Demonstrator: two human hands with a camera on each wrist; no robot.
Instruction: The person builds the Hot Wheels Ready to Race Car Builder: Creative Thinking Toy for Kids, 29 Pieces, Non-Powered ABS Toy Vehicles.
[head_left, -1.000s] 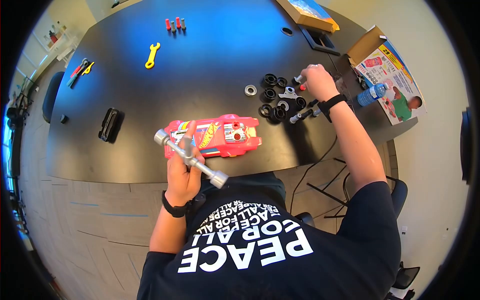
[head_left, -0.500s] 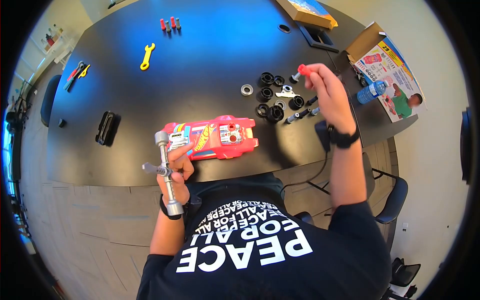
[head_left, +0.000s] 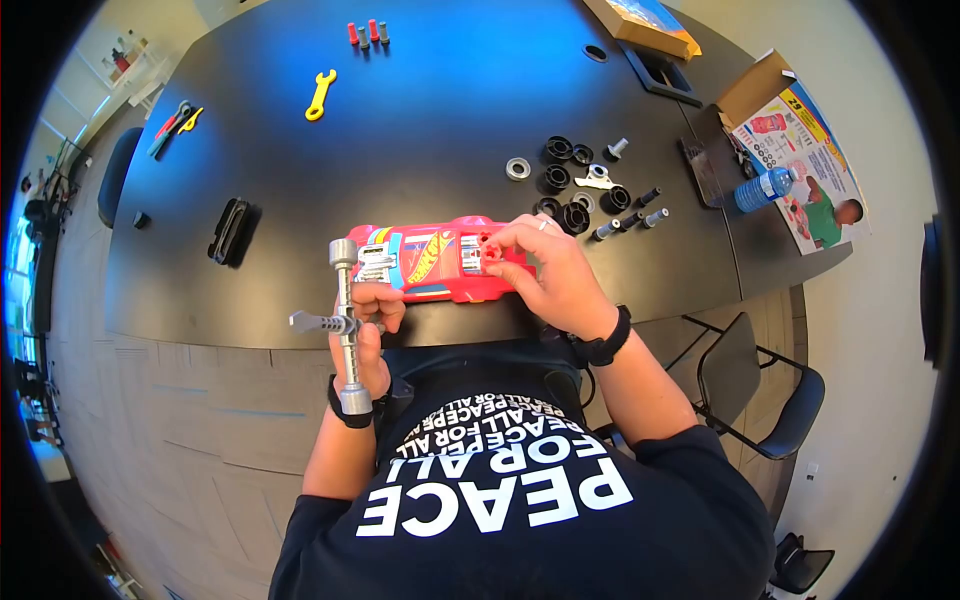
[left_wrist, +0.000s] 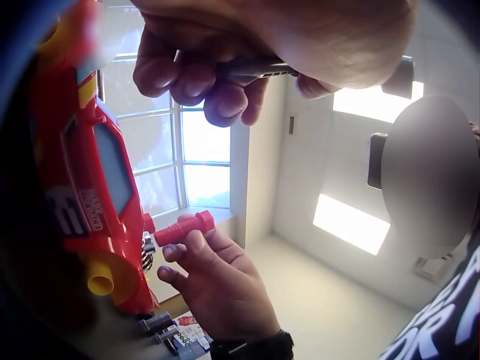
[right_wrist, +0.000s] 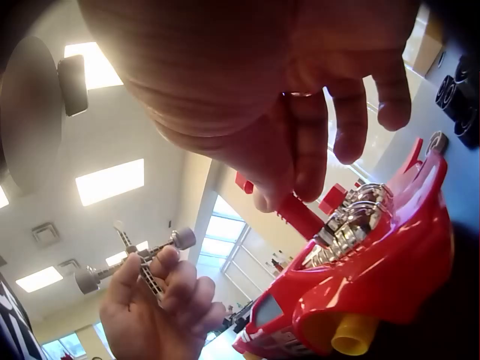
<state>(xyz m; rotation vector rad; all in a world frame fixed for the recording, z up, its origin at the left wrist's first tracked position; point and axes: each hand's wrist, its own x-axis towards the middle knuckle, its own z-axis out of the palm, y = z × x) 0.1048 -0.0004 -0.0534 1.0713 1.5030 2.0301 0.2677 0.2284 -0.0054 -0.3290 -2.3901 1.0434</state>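
Head view: a red toy car [head_left: 430,262] lies lengthwise near the close edge of the dark table [head_left: 430,130], in front of the person, with the right hand [head_left: 560,275] over its right end and the left hand [head_left: 372,365] on the near side of its left part. The two hands are apart from each other. Right hand pinches a red toy bolt [left_wrist: 184,227] between thumb and fingers; left wrist view shows the bolt's ridged shaft pointing at the chrome engine [right_wrist: 352,232] on the car, tip at the engine; cannot tell how deep it sits. A second red piece shows right beside it, partly hidden. Left hand grips a gray four-way lug wrench [head_left: 346,325] by one arm, thumb and fingers around it, held up above the table edge. Left fingers overlap the car's near side in the head view; cannot tell if they touch. Just past the right hand, black wheels [head_left: 556,180] are clustered on the table, with gray bolts [head_left: 606,229] on their near right side and a gray ring [head_left: 517,169] to their left. Well apart from both hands: yellow wrench [head_left: 320,95], four upright bolts in red and gray [head_left: 373,30] at the far side, a black plastic piece [head_left: 232,230] left of the car, and a water bottle [head_left: 764,188] by the printed box [head_left: 800,150] at right.
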